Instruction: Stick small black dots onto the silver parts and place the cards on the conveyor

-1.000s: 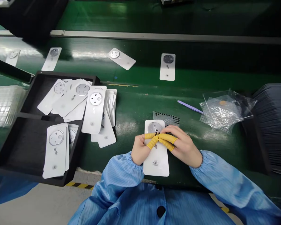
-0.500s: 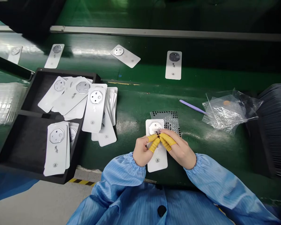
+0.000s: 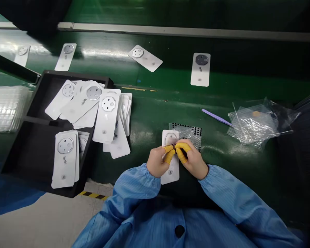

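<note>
Over a white phone-shaped card [image 3: 169, 175] with a round camera print, my two hands meet fingertip to fingertip. Yellow finger cots cover the thumb and forefinger of each. My left hand [image 3: 158, 160] is closed in a pinch on a tiny piece with black dots [image 3: 174, 147]. From the other side, my right hand [image 3: 193, 160] pinches at the same piece, its fingers curled. Too little of the piece shows to tell its exact kind. Partly behind my right fingers lies a clear sheet of black dots [image 3: 193, 132], beside the card.
Purple tweezers [image 3: 216, 117] lie next to crumpled clear plastic bags [image 3: 255, 124]. At left, a black tray [image 3: 18, 155] holds several printed cards, and more cards [image 3: 108, 117] are piled at its edge. Further cards [image 3: 200, 74] rest on the green belt beyond. Dark stacked pieces stand far right.
The view has shifted slightly. My right fingers have curled in closer to my left, and the card under my hands sits a little further left of the dotted sheet. Cards on the belt moved slightly right.
</note>
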A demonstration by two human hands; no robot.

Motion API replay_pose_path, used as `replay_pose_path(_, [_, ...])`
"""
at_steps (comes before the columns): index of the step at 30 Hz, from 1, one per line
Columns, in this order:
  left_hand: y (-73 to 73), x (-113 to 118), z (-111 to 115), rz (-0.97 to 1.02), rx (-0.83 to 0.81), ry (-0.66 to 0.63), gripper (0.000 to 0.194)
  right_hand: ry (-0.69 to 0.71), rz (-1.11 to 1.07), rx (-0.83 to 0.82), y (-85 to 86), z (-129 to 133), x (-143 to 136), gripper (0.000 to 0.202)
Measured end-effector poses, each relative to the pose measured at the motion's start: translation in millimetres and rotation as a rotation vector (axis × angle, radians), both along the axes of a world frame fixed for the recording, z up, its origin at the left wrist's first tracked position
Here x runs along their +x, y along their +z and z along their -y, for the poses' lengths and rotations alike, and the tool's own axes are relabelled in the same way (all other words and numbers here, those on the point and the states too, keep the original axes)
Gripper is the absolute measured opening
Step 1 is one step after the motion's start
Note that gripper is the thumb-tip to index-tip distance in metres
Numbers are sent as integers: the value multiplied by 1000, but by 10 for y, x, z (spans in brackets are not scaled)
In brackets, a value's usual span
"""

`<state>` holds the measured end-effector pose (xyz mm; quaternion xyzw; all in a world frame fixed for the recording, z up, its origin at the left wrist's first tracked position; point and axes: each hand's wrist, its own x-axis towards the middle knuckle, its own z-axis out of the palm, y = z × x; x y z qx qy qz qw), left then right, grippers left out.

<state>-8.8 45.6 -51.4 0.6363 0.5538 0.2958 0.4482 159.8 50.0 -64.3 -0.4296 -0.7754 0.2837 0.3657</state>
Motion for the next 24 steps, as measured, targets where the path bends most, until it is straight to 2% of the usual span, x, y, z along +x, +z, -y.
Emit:
replay_pose_path(3, [2,-12,-9,-31,24,-45,21,13,15,-8,30,33,28,24])
replay_pose_path(6, [-20,-19,-2,-38,45,-35,22,-14,27,-1,32,68,28,28])
replay_pose_path(12, [-70,0,8,-25,19,-13,18,-100,-15,-32,-1,13,-29,16])
replay_pose_path(17, [24,-52,-22,76,-53,34,24,-131,-44,-2,-12,-28,7,13])
replay_pose_path(19, [94,-168,-5,97,-89,98,30,-135,-53,42,-6,-19,44,15])
replay_pose_path(21, [178,-307,53,95,-78,228,37,-130,-57,72,33,-6,76,19])
replay_pose_path(24, [325,-399,201,153,-80,413,54,-128,-48,112,185,14,76,26])
